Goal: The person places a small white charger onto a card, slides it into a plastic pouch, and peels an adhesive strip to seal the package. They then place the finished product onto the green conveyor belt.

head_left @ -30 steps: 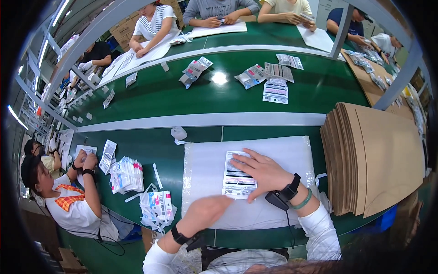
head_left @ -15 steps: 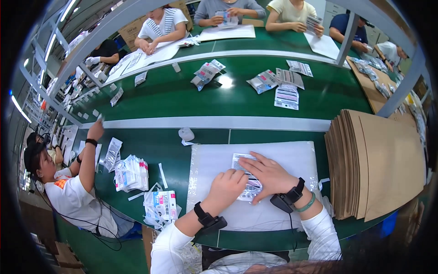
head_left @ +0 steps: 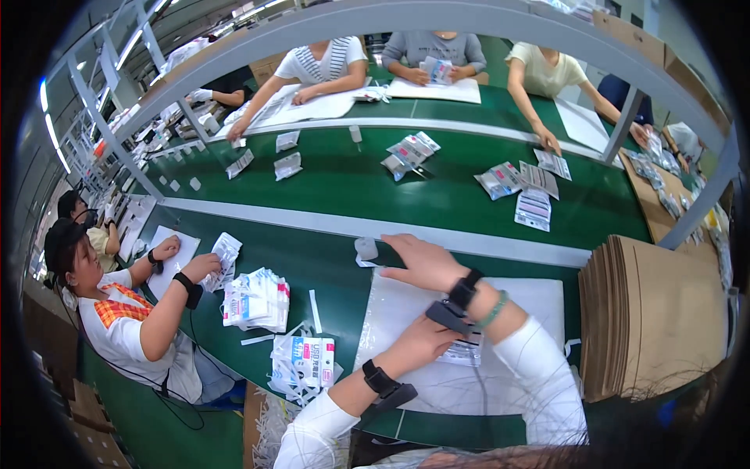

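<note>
A white padded sheet [head_left: 539,293] lies on the green table in front of me. On it rests a printed flat plastic packet [head_left: 462,353], mostly covered by my hands and wrist strap. My left hand [head_left: 422,344] is at the packet's edge with curled fingers, the tips partly hidden behind the right wrist's black device. Crossing above it, my right hand [head_left: 426,264] reaches to the far left with fingers spread and holds nothing. Its fingertips are close to a small whitish block [head_left: 366,248] lying beyond the sheet's far left corner.
Stacked brown cardboard [head_left: 664,313] stands at the right. On the left are a pile of white packages [head_left: 256,301], another printed package [head_left: 312,361] and paper strips [head_left: 315,310]. A co-worker [head_left: 117,313] sits at left. Beyond a grey rail [head_left: 367,227], packets lie before other people.
My right hand has left the packet and moved far left toward the whitish block. My left hand stays at the packet. The view has shifted; the left co-worker's raised arm has come down.
</note>
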Demonstrator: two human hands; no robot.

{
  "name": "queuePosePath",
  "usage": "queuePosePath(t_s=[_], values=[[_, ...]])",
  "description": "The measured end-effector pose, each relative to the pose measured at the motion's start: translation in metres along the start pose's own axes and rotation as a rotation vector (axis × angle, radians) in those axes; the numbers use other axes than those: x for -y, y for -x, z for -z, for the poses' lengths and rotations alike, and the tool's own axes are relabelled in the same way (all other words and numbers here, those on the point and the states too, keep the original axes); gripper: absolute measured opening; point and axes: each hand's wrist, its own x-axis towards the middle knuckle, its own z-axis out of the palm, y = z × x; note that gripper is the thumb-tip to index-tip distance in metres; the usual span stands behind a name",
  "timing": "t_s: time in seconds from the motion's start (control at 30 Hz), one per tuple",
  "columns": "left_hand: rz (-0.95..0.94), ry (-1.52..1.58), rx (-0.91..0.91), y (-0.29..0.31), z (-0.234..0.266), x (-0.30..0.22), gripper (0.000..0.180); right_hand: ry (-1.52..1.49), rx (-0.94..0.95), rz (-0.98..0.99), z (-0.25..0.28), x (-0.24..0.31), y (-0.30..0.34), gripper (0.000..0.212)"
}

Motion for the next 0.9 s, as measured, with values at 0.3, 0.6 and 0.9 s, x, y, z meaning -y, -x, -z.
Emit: queuePosePath(t_s=[0.3,0.6,0.9], values=[[0.103,0.04,0.11,0.006,-0.01,0.004,0.038,-0.11,-0.034,-0.031,-0.044,-0.019,-0.047,0.047],[0.034,-0.047,0.004,0.002,-0.003,0.0,0.038,-0.633,-0.183,0.032,0.006,0.007,0.058,0.043],[0.171,-0.09,0.103,0.004,0.006,-0.013,0.035,-1.241,-0.248,-0.434,0.007,0.002,0.191,0.046]])
